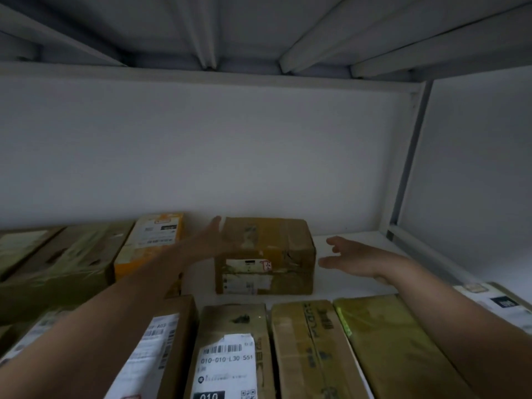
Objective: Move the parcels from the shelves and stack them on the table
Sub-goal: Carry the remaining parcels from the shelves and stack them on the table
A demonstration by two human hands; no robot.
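Observation:
A taped brown cardboard parcel (264,254) with torn white labels stands at the back of the white shelf (357,246). My left hand (205,240) reaches in with straight fingers that lie against the parcel's left side. My right hand (352,259) is spread open just to the right of the parcel, a small gap between fingertips and cardboard. Neither hand grips anything.
Several parcels lie in a front row below my arms, one with a barcode label (227,361). A yellow box (152,240) and large brown boxes (63,263) fill the left. The shelf post (403,168) stands at right, the upper shelf's underside (230,33) close overhead.

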